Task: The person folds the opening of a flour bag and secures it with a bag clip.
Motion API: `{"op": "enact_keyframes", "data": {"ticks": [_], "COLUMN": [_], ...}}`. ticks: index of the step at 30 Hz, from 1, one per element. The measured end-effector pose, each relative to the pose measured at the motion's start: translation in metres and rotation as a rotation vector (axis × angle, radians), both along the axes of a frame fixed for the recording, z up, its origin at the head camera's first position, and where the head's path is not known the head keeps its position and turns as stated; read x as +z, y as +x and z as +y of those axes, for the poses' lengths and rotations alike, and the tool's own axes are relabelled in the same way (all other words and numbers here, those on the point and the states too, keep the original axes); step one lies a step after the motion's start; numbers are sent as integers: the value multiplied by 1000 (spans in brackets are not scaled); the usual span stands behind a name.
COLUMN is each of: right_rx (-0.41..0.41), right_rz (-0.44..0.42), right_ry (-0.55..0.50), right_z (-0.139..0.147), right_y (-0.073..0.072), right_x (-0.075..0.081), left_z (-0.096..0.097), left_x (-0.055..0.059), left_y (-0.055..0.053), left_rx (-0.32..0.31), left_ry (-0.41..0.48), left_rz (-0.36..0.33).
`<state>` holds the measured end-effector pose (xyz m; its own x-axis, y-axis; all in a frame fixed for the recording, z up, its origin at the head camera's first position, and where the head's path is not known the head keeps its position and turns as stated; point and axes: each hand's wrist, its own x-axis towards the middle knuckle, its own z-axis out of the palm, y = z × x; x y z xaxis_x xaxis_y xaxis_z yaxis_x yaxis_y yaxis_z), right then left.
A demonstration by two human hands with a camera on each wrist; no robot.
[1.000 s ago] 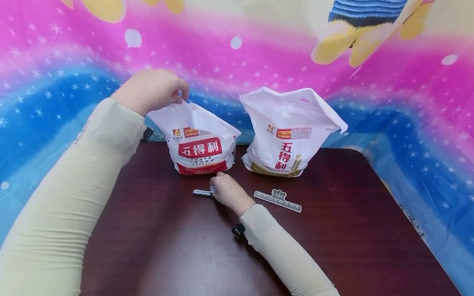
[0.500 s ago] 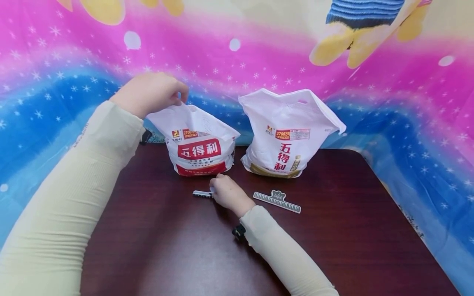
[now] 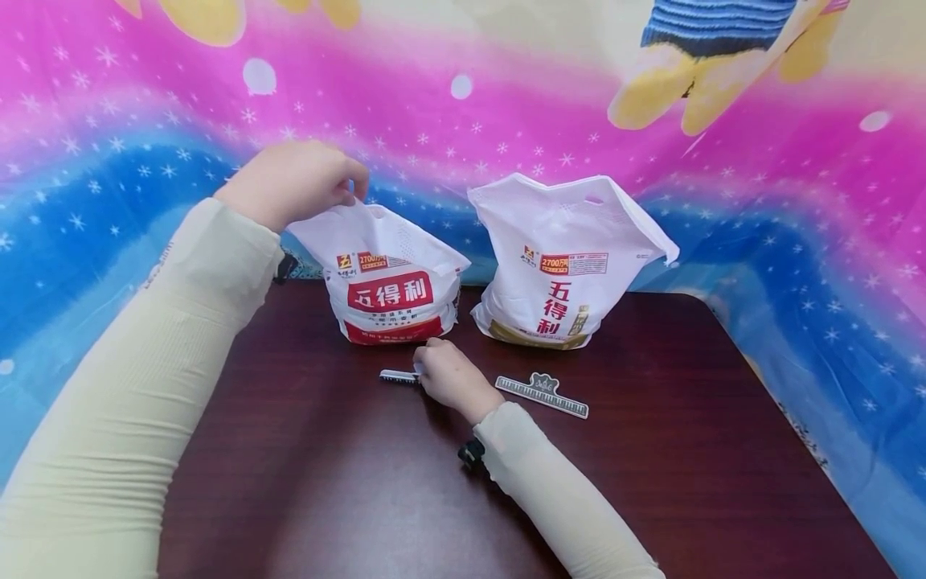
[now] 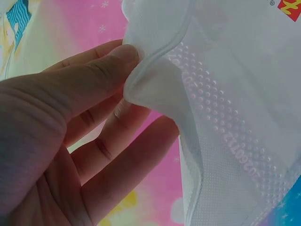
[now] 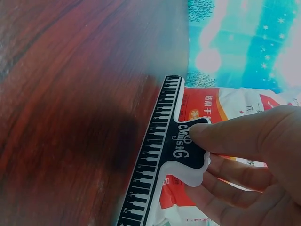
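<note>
My left hand (image 3: 297, 181) pinches the upper left corner of a white flour bag (image 3: 391, 291) with a red label; in the left wrist view the thumb and fingers hold the folded white edge (image 4: 155, 70). Down on the table, my right hand (image 3: 456, 378) pinches the black "Music" grip of a piano-key clip (image 5: 181, 141) between thumb and fingers. Its long keyboard-patterned bar (image 3: 396, 376) sticks out to the left, just in front of the red-label bag. In the head view the hand hides the grip.
A second white bag (image 3: 557, 265) with a gold base stands upright to the right. Another piano-key clip (image 3: 542, 394) lies flat on the dark wooden table (image 3: 347, 482). A colourful printed cloth (image 3: 434, 48) hangs behind and beside the table.
Almost nothing differs. Both hands keep their holds, and the bags and the second clip stay in place; the slight shift is of the whole view.
</note>
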<state>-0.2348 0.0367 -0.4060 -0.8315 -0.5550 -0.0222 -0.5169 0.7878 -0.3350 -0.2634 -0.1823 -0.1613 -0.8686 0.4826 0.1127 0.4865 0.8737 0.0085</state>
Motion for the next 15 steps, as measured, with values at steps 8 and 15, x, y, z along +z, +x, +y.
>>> {"op": "enact_keyframes", "data": {"ticks": [8,15], "right_rx": [-4,24], "right_rz": [21,54], "right_ry": [-42,-64], "right_z": [6,13], "right_y": [-2,-2], "right_x": [4,3], "left_z": [-1,0], "left_x": [3,0], "left_y": [1,2], "left_rx": [9,14], "left_ry": [5,1], "left_rz": [3,-8]}}
